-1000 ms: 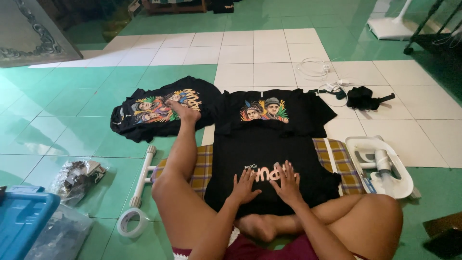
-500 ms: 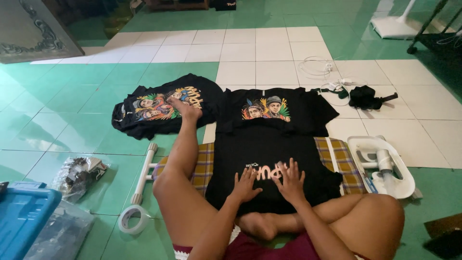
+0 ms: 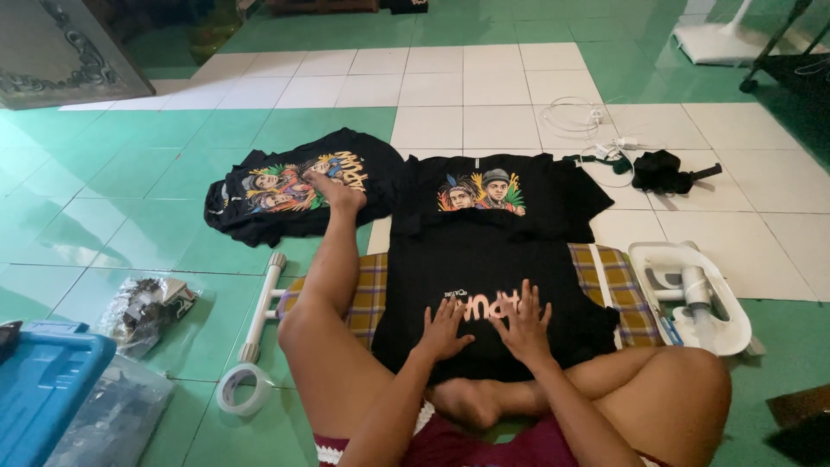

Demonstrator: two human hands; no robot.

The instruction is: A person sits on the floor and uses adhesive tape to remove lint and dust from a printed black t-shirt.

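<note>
Upper left of centre: second black printed T-shirt (image 3: 298, 183), crumpled on green tile. Lower left: blue plastic bin (image 3: 43, 385), clear bags (image 3: 147, 307), tape roll (image 3: 244, 389), white pipe frame (image 3: 259, 304). Right: white plastic tray (image 3: 692, 294). Upper right: coiled white cable (image 3: 575, 117), small black bundle (image 3: 661, 170).

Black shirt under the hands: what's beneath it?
A plaid cloth shows past both sides of the black shirt, with both hands flat on the shirt. Whatever lies below its middle is covered.
</note>
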